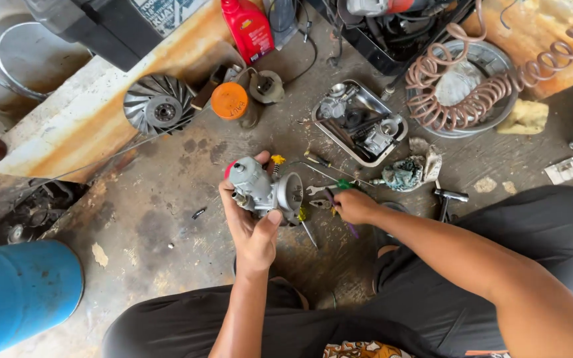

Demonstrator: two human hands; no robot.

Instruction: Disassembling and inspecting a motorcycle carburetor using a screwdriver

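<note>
My left hand [250,222] holds a grey metal carburettor [266,189] up over the concrete floor, thumb on one side and fingers wrapped under it. My right hand [354,205] is lower to the right, down among several screwdrivers [329,192] and a small wrench lying on the floor; its fingers close around a tool with a purple handle [351,229]. A green-handled screwdriver [343,183] lies just above that hand.
A metal tray [359,124] of engine parts sits beyond the tools, a dirty rag [406,172] beside it. A coiled air hose [462,99] lies in a round pan. Also there: an orange-lidded can [230,101], a red oil bottle [250,28], a fan wheel [157,103], a blue drum [21,292].
</note>
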